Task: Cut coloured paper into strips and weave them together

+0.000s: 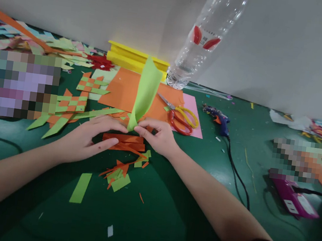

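R hand (160, 140) pinches foot of green strip (147, 91), upright btwn table's (165, 224) far & near edges, L hand (90, 137) open, fingertips by foot, so prob. best keep pinch firm & square strip's sides w/ L fingers.

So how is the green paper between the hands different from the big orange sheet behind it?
The green paper is narrow; the orange sheet is much wider. The green paper stands up, curled, while the orange sheet lies flat. The right hand pinches the green paper's lower end; no hand holds the orange sheet. Both are plain coloured paper.
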Motion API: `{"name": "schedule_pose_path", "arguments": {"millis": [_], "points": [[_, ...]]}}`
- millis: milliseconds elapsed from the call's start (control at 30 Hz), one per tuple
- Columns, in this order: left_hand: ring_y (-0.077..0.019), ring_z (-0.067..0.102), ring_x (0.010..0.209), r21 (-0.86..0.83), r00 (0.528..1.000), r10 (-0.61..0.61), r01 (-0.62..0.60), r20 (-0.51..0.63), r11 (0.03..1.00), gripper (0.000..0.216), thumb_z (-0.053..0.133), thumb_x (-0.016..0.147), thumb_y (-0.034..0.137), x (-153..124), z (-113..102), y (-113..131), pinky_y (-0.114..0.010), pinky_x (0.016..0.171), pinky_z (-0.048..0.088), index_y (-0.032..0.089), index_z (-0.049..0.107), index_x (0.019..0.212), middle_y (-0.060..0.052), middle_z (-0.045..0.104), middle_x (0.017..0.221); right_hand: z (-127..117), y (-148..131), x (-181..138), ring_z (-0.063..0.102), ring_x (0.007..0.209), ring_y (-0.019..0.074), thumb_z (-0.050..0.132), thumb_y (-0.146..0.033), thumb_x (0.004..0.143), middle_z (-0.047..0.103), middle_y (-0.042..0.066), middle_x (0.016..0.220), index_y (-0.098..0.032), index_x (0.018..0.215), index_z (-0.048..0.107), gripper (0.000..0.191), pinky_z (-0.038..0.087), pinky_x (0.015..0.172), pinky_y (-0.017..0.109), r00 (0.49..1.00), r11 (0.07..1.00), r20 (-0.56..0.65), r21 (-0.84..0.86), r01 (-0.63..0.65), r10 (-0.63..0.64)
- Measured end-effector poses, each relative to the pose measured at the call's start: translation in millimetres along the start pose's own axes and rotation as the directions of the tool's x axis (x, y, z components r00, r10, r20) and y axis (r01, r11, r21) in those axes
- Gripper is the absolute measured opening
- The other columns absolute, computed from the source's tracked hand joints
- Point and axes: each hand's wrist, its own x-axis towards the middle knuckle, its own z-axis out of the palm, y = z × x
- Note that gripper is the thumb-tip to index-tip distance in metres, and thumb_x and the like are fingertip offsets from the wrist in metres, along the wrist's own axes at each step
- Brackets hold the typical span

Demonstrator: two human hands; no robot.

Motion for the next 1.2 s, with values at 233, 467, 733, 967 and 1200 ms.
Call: {"name": "schedule_pose_path", "arguments": {"millis": [233, 467, 733, 967, 1200], "points": [[-0.0219, 0.06, 0.108, -0.001, 0.994, 0.048, -0.048, 0.101, 0.999, 0.029, 0.05, 0.093, 0.035, 1.7, -1.5, 3.5, -0.034, 0.095, 0.048, 0.026, 0.062, 0.118, -0.005, 0.066, 0.117, -0.1, 3.7, -0.2, 0.065, 0.074, 0.013, 0.065, -0.03, 0.086, 0.074, 0.002, 0.079, -0.019, 0.079, 0.073, 0.015, 0.052, 0.072, 0.027, 0.992, 0.995, 0.065, 0.016, 0.103, -0.104], [-0.0229, 0.06, 0.11, 0.027, 0.994, 0.04, -0.043, 0.101, 0.999, 0.032, 0.047, 0.096, 0.038, 0.1, -2.3, 2.1, -0.036, 0.093, 0.05, 0.026, 0.061, 0.121, -0.006, 0.065, 0.119, -1.0, 0.2, 0.3, 0.064, 0.071, 0.0115, 0.062, -0.027, 0.088, 0.073, 0.003, 0.081, -0.017, 0.082, 0.072, 0.015, 0.05, 0.068, 0.024, 0.998, 0.998, 0.064, -0.058, 0.021, -0.017], [-0.0244, 0.062, 0.108, 0.052, 0.99, 0.007, -0.014, 0.138, 0.999, 0.038, 0.045, 0.098, 0.04, 2.2, -2.8, 0.8, -0.038, 0.091, 0.052, 0.024, 0.06, 0.129, -0.007, 0.068, 0.115, -0.7, 0.4, 0.1, 0.062, 0.067, 0.0108, 0.063, -0.028, 0.086, 0.073, 0.002, 0.079, -0.017, 0.08, 0.072, 0.015, 0.048, 0.066, 0.024, 0.998, 0.992, 0.051, -0.12, -0.036, 0.042], [-0.0234, 0.063, 0.107, 0.021, 0.994, 0.025, -0.027, 0.107, 0.999, 0.038, 0.045, 0.097, 0.042, 3.4, -1.6, 1.1, -0.037, 0.089, 0.053, 0.028, 0.06, 0.129, -0.006, 0.07, 0.112, -1.1, 0.2, -0.2, 0.061, 0.067, 0.0105, 0.062, -0.029, 0.086, 0.073, 0.002, 0.079, -0.017, 0.081, 0.072, 0.016, 0.047, 0.065, 0.024, 0.994, 0.995, 0.076, -0.069, -0.076, 0.081], [-0.023, 0.064, 0.107, -0.007, 0.992, -0.036, 0.037, 0.12, 0.999, 0.037, 0.047, 0.096, 0.041, 3.0, -3.7, 0.9, -0.035, 0.086, 0.055, 0.028, 0.061, 0.128, -0.005, 0.068, 0.117, -1.1, -1.4, 1.5, 0.059, 0.064, 0.0093, 0.062, -0.028, 0.085, 0.072, 0.002, 0.079, -0.016, 0.08, 0.071, 0.016, 0.045, 0.061, 0.023, 0.991, 0.989, 0.073, -0.098, -0.109, 0.116]]}}
